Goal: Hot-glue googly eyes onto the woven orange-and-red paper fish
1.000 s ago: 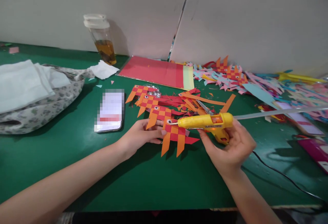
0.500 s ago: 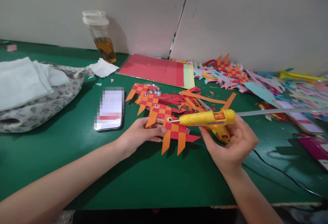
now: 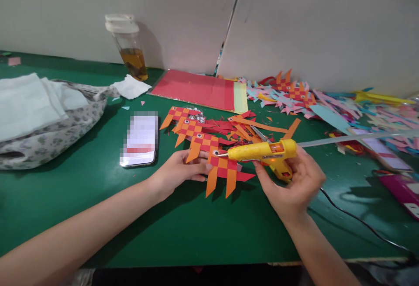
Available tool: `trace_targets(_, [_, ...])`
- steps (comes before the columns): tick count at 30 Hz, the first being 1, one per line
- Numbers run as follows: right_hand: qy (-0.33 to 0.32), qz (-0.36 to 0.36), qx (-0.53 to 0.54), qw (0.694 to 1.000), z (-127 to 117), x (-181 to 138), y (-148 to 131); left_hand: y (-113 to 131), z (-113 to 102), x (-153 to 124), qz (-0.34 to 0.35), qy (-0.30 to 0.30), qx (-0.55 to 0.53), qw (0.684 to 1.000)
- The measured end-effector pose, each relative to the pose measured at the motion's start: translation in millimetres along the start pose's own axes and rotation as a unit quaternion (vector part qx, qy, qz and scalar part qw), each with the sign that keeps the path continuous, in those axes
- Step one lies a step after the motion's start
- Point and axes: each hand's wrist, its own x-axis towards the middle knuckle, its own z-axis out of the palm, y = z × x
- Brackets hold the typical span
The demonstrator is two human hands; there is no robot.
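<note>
Woven paper fish, red and orange, on green worktop — left hand pins it flat, fingers closed on its edge, steadying it for yellow glue gun gripped in right hand, nozzle beside its googly eye.

Phone left of paper fish

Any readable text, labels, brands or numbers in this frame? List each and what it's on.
None readable.
Phone: screen blurred out, nothing legible.
Glue gun in the right hand: no legible brand or label.
Bottle: no label visible.
Pink item at the right edge: white patch, too small to read.
</note>
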Motion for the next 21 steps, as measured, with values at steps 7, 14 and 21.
trace_targets(7, [0.019, -0.002, 0.001, 1.000, 0.4, 2.7, -2.7, 0.5, 0.3, -1.9, -0.002, 0.002, 0.000, 1.000])
trace_targets(14, [0.015, 0.006, -0.001, 1.000, 1.2, 2.8, -4.4, 0.5, 0.5, -1.3, -0.004, 0.010, 0.010, 1.000])
trace_targets(21, [0.012, 0.017, -0.009, 1.000, 1.3, 0.2, -1.5, 0.5, 0.4, -1.3, -0.004, 0.006, 0.011, 1.000])
